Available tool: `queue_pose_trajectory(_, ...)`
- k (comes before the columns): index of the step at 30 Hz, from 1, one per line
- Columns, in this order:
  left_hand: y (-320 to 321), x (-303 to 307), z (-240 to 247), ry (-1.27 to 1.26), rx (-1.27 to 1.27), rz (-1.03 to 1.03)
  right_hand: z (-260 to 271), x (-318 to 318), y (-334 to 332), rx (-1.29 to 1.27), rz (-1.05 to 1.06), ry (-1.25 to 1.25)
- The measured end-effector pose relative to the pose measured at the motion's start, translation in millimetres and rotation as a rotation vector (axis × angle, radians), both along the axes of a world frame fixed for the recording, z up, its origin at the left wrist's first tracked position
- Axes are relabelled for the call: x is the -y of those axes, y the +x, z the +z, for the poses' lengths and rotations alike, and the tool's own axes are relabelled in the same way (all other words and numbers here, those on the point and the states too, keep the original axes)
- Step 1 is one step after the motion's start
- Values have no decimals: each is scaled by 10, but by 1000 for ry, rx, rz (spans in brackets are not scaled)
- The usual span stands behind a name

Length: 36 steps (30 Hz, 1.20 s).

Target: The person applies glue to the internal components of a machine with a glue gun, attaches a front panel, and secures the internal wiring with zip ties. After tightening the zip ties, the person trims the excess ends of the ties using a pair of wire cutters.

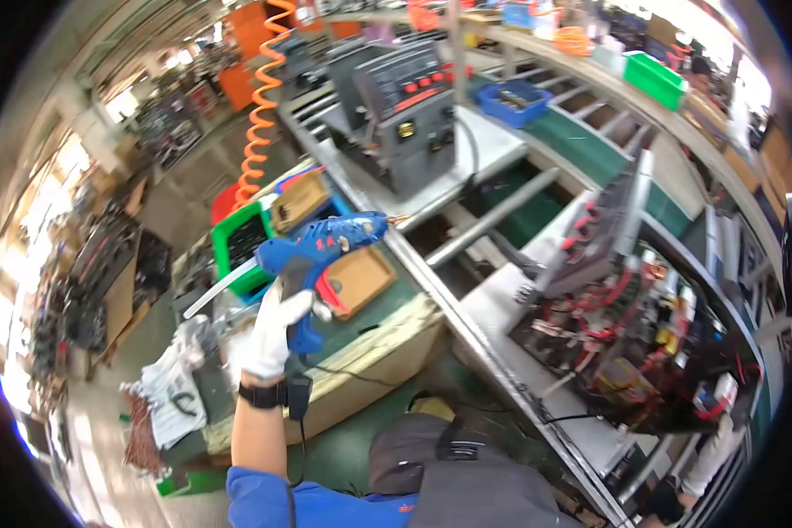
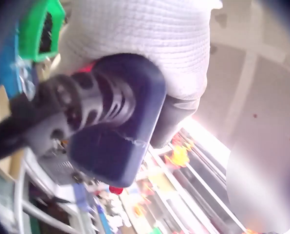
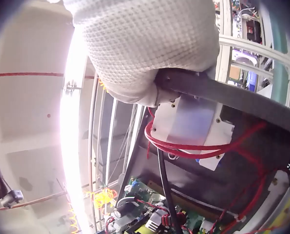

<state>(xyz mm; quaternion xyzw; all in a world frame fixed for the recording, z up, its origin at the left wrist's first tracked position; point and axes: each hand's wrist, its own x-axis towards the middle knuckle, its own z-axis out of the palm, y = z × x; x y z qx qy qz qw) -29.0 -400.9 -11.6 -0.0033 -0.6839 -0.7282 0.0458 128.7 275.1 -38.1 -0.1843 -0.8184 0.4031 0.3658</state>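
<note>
Beside a metal roller conveyor, over a green-topped table, the gloved left hand wrapped its grip round a blue glue gun, long axis nearly level, nozzle toward the conveyor. The left wrist view alone showed a ribbed black cord sleeve. Rightward, the gloved right hand held a black electronics housing by its edge.

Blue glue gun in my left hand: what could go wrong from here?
If hot, the glue gun's tip could scorch or drip on whatever it passes. Its cord trails from the grip and might snag. Near the right hand, red wires loop loosely across the open unit and could get caught or pulled.
</note>
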Motion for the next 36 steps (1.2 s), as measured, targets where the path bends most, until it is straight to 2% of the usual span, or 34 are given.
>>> queue_pose_trajectory(2,-147,590,-469,112,138,86,-169,-472,163,182,-23,204)
queue_pose_trajectory(3,-216,826,-738,157,201,125,-188,-345,100,-118,59,-131)
queue_pose_trajectory(4,-256,950,-890,163,205,115,-211,-373,103,-115,50,-123)
queue_pose_trajectory(6,-361,1005,-1180,234,294,102,-168,-533,316,268,-61,397)
queue_pose_trajectory(7,-413,1000,-1286,253,358,89,40,51,99,74,-31,48)
queue_pose_trajectory(8,-464,919,-1352,225,405,62,-67,-170,65,-59,-84,-133)
queue_pose_trajectory(9,-515,835,-1433,180,439,90,-270,-348,179,-211,-135,-452)
queue_pose_trajectory(10,-543,968,-1679,168,496,87,128,315,-105,-147,23,-315)
queue_pose_trajectory(11,-612,1123,-1989,198,429,-15,290,559,-145,-62,-59,-305)
queue_pose_trajectory(12,-606,934,-1833,117,434,10,382,679,-142,10,-156,-299)
queue_pose_trajectory(13,-591,1004,-1947,57,462,81,381,736,-248,-178,-4,-358)
queue_pose_trajectory(14,-563,906,-1809,-8,519,97,509,806,-283,-84,-110,-299)
queue_pose_trajectory(16,-566,1164,-1986,-278,415,106,418,583,-294,-199,-6,-49)
queue_pose_trajectory(17,-584,1345,-2063,-511,336,133,453,618,-299,-234,7,-78)
queue_pose_trajectory(18,-617,1460,-2019,-599,489,171,473,634,-319,-267,34,-110)
queue_pose_trajectory(20,-721,1770,-2190,-1095,441,260,455,602,-320,-283,78,-166)
queue_pose_trajectory(21,-686,1777,-2183,-1110,429,261,424,574,-329,-279,58,-95)
queue_pose_trajectory(22,-688,1763,-2192,-1395,84,362,384,518,-313,-276,38,-23)
queue_pose_trajectory(23,-682,1754,-2199,-1648,-284,457,308,369,-216,-281,91,-94)
queue_pose_trajectory(24,-768,1010,-1632,-1291,-15,23,358,477,-280,-220,-1,100)
queue_pose_trajectory(25,-439,-276,-652,-986,110,-168,377,513,-291,-249,33,49)
queue_pose_trajectory(26,-391,-768,-611,-886,80,-259,386,514,-294,-280,70,3)
queue_pose_trajectory(27,-270,-1375,-414,-777,58,-504,339,466,-312,-295,55,108)
queue_pose_trajectory(28,-209,-1753,-596,-737,19,-590,323,460,-318,-327,107,-22)
queue_pose_trajectory(30,-4,-2653,-633,-837,-28,-841,210,398,-332,-369,63,167)
queue_pose_trajectory(31,90,-3007,-692,-925,-4,-902,270,438,-289,-286,59,24)
queue_pose_trajectory(32,91,-3228,-1012,-1031,-201,-972,340,476,-278,-309,83,-22)
queue_pose_trajectory(33,179,-3463,-1080,-1051,-60,-1032,374,492,-286,-315,84,-30)
queue_pose_trajectory(34,263,-3627,-1159,-977,-231,-1001,378,508,-278,-316,83,-44)
queue_pose_trajectory(36,307,-3762,-1380,-863,-170,-1002,268,423,-300,-316,69,-4)
